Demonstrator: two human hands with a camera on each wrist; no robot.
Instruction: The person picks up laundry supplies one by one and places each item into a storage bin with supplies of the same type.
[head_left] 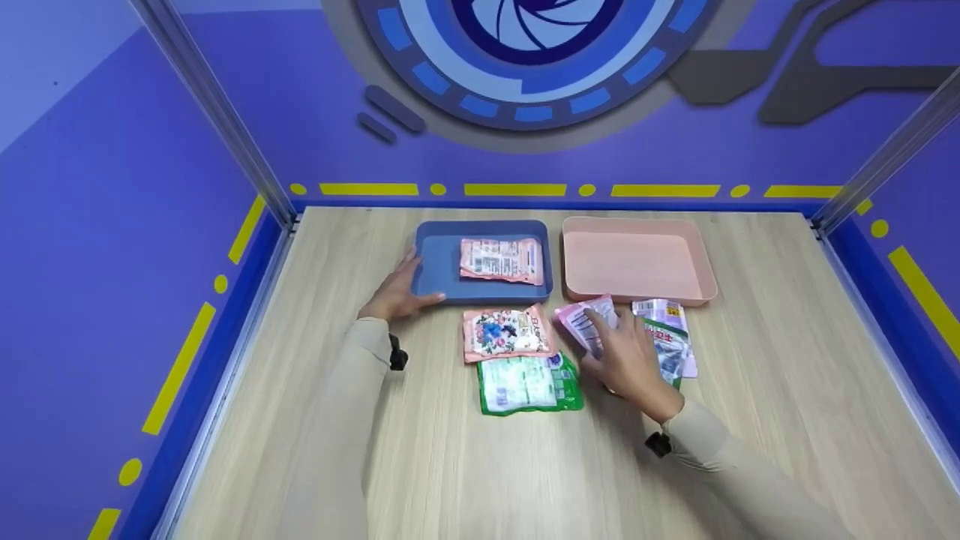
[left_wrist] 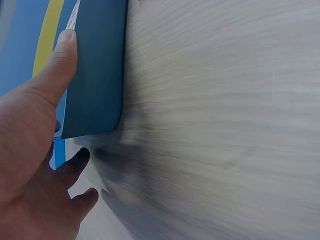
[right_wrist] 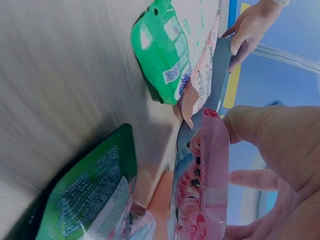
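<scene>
My left hand (head_left: 396, 292) rests against the near left corner of a blue tray (head_left: 439, 262), its thumb along the front wall and its fingers spread at the left side. A pink-and-white packet (head_left: 499, 260) lies in that tray. In the head view my right hand (head_left: 630, 360) holds a pink packet (head_left: 589, 324) between thumb and fingers, tilted, just in front of the pink tray (head_left: 637, 259). Beneath and beside this hand lie a green pouch (head_left: 670, 349) and a lilac packet (head_left: 660, 307). The right wrist view shows printed roses on the held packet.
In front of the blue tray, a pink floral packet (head_left: 506, 334) overlaps a green-and-white packet (head_left: 525, 386). The two trays stand side by side near the back wall (head_left: 525, 165). Metal posts (head_left: 217, 112) and blue side panels border the wooden table (head_left: 450, 472).
</scene>
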